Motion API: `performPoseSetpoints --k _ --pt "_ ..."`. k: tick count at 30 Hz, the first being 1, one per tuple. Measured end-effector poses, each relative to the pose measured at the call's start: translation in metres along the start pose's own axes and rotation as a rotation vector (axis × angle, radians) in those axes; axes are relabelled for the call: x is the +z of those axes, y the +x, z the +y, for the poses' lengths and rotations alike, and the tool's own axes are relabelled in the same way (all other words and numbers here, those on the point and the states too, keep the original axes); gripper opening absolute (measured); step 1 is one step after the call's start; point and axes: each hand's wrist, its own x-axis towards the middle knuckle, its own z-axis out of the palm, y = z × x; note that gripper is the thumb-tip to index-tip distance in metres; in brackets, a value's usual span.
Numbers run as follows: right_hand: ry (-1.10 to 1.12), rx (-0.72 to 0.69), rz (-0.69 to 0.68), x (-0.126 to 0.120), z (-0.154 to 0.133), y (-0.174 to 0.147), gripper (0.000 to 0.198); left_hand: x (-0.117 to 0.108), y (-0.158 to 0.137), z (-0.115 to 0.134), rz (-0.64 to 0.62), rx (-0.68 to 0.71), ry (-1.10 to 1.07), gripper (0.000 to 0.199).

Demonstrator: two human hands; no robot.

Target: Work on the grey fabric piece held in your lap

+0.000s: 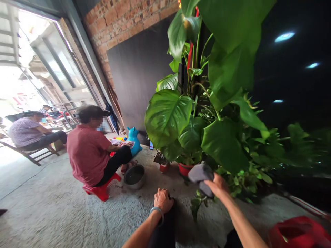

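Note:
My right hand (219,187) is closed on a grey cloth (201,175), which bunches and hangs from the fingers. The cloth is beside the lower leaves of a big potted plant, in front of its red pot (184,168). A broad green leaf (222,144) spreads just above this hand. My left hand (163,200), with a pale bangle (157,210) at the wrist, rests over my dark-clothed knee. Its fingers are bent loosely over the knee and hold no object that I can see.
A person in a red shirt (89,151) sits on a red stool (103,193) beside a metal basin (134,176). Behind are a blue animal figure (133,141) and a dark panel (134,72). A red bag-like object (297,232) lies lower right. Another person (28,132) sits far left.

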Motion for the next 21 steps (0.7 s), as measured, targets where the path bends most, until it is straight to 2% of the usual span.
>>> performPoseSetpoints --k 3,5,6,8,10,12,17,19,21 --pt "0.28 -0.119 -0.256 0.008 -0.02 -0.037 0.026 0.002 0.002 -0.003 0.001 -0.014 -0.042 0.03" --pt "0.605 -0.192 -0.431 0.002 -0.045 -0.04 0.038 0.001 0.002 -0.002 0.007 -0.031 -0.059 0.032" --pt "0.77 -0.166 -0.458 -0.001 -0.059 -0.033 0.043 0.001 0.001 -0.001 0.007 -0.028 -0.055 0.033" --pt "0.983 0.012 -0.356 -0.004 -0.083 -0.012 0.046 0.001 0.0 0.001 0.004 -0.005 -0.026 0.031" --pt "1.052 0.224 -0.216 0.004 -0.093 0.004 0.042 0.002 -0.001 0.001 0.002 0.016 -0.006 0.029" --pt "1.041 0.362 -0.176 0.02 -0.082 0.003 0.035 0.004 0.0 -0.001 0.011 0.009 -0.007 0.028" --pt "1.034 0.544 -0.322 0.056 -0.023 -0.055 0.023 0.004 0.003 -0.011 -0.003 -0.017 -0.025 0.031" --pt "1.068 0.556 -0.356 0.063 -0.02 -0.062 0.023 0.001 0.004 -0.01 -0.013 -0.009 -0.023 0.029" --pt "1.1 0.545 -0.356 0.069 -0.034 -0.047 0.025 0.0 0.003 -0.006 -0.016 0.004 -0.011 0.027"
